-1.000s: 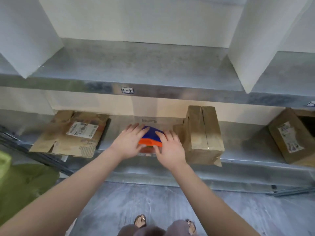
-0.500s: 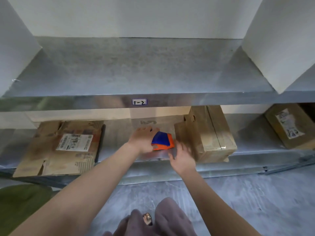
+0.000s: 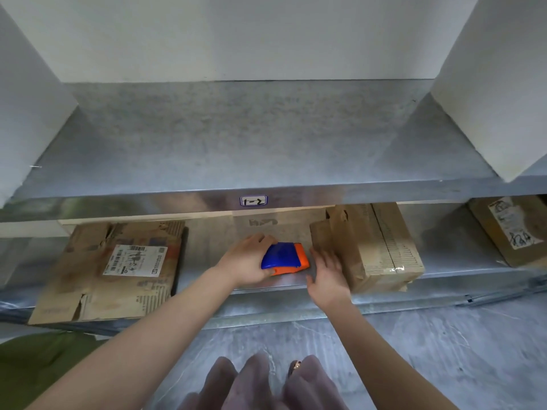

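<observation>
Since a second ago the right hand (image 3: 328,276) left the packet (image 3: 285,258), now spread flat at its 3 o'clock | left hand (image 3: 247,263) grips packet from 9 o'clock | packet on lower shelf (image 3: 444,255) | flat carton (image 3: 74,276) at 9 o'clock, brown box (image 3: 376,247) at 3 o'clock

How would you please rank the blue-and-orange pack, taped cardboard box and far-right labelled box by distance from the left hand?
1. Blue-and-orange pack: held by the left hand.
2. Taped cardboard box: right, beyond the right hand.
3. Far-right labelled box: at the picture's right edge.
</observation>
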Motion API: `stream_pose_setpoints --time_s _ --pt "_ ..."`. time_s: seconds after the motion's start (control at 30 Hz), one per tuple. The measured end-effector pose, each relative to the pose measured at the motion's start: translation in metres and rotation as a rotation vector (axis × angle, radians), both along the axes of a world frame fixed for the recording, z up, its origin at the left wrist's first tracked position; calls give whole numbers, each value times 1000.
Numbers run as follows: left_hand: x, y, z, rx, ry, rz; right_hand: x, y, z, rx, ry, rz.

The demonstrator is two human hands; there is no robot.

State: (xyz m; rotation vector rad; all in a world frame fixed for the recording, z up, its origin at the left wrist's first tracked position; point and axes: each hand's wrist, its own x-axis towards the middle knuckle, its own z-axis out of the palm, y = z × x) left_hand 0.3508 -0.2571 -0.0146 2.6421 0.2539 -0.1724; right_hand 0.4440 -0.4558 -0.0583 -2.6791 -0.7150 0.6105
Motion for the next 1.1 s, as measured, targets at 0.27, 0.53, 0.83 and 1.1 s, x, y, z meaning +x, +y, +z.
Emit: stream_pose_setpoints --time_s 0.27,0.53,0.83,1.1 --pt "1 -14 14 64 -80 -57 3 -3 3 118 15 -56" --pt "-11 -20 24 20 -49 12 -2 -14 1 114 24 -25" --pt "-57 17 58 -27 -108 40 -8 -2 19 301 141 -21" --pt "-57 -1 109 -18 -355 -50 -12 -4 65 547 296 -100"
